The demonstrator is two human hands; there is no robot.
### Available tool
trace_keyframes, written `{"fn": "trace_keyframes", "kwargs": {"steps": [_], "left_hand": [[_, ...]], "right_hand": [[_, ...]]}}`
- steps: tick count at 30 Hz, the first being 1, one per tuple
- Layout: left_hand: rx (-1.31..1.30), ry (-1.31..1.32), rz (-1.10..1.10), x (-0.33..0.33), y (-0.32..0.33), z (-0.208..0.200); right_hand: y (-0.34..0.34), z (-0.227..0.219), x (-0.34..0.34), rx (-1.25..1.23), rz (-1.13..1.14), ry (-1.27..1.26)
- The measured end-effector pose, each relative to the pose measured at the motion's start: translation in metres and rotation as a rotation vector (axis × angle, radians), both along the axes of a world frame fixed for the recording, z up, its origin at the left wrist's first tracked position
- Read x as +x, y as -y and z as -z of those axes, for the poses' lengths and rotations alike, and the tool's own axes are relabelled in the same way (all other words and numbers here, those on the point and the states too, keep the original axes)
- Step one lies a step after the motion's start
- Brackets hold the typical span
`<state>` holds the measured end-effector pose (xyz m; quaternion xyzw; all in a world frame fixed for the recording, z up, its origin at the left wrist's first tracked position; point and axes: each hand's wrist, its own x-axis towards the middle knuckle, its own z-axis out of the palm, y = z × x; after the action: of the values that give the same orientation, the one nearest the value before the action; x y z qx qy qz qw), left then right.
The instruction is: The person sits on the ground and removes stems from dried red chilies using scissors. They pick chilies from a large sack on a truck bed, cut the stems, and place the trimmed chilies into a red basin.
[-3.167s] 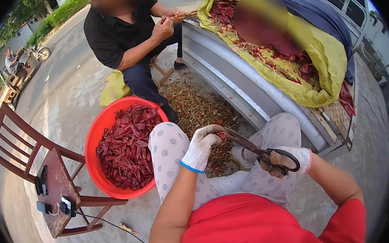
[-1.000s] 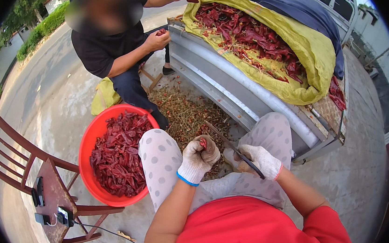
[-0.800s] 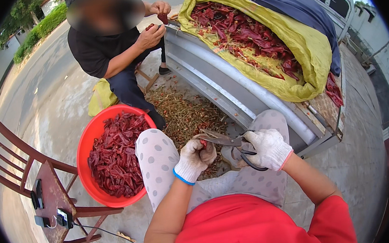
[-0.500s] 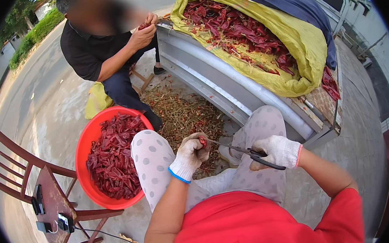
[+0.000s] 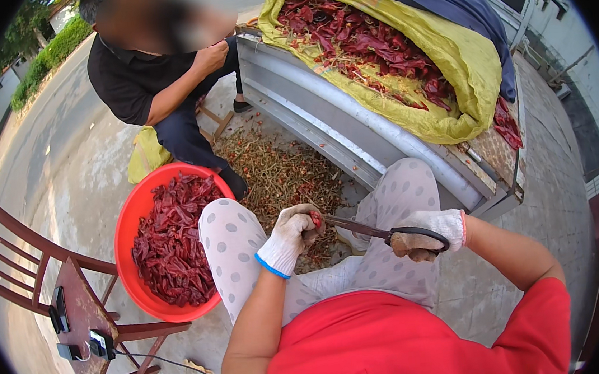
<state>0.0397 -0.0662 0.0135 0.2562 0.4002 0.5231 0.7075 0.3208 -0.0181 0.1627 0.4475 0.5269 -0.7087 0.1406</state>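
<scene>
My left hand (image 5: pixel 291 237), in a white work glove with a blue cuff, is closed on a red dried chili (image 5: pixel 315 219), most of it hidden by the fingers. A pair of scissors (image 5: pixel 361 228) with black handles is gripped by my right hand (image 5: pixel 428 234), gloved too, with a pink cuff. Their blade tips point left and reach the chili at my left fingertips. Below both hands, cut stems (image 5: pixel 284 174) lie heaped on the ground between my knees.
A red tub (image 5: pixel 130 275) of dried chilies stands beside my left knee. Ahead right, an open yellow sack (image 5: pixel 474 91) of chilies lies on a metal cart bed (image 5: pixel 350 110). Another person (image 5: pixel 124 88) sits ahead left. A wooden chair (image 5: pixel 73 310) carrying small devices stands at far left.
My right hand has shifted slightly right with the scissors, which have turned and whose blades look closer together. The left hand stays nearly in place. The other person's hand has lowered slightly.
</scene>
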Motion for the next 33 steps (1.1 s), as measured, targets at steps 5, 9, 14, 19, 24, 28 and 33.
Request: {"fn": "trace_keyframes", "kwargs": {"steps": [5,9,14,19,24,28,33], "left_hand": [[0.027,-0.074,-0.046,0.005,0.002,-0.006],[0.029,-0.079,-0.013,0.004,0.003,-0.008],[0.093,-0.255,-0.005,0.008,0.006,-0.007],[0.127,-0.43,0.057,0.007,0.012,-0.011],[0.072,-0.386,0.062,0.012,0.005,0.003],[0.034,-0.269,0.004,0.009,0.007,-0.002],[-0.072,-0.092,-0.037,0.002,-0.005,0.013]], "right_hand": [[0.001,0.003,0.003,-0.004,-0.024,-0.036],[0.0,0.002,0.0,-0.035,-0.048,-0.022],[-0.004,0.005,0.003,-0.084,-0.09,-0.06],[-0.003,0.016,0.004,-0.18,-0.053,-0.063],[-0.001,0.046,0.01,-0.235,-0.066,-0.213],[-0.001,0.066,0.008,-0.206,-0.078,-0.356],[0.015,0.105,0.0,-0.472,0.206,-0.648]]}}
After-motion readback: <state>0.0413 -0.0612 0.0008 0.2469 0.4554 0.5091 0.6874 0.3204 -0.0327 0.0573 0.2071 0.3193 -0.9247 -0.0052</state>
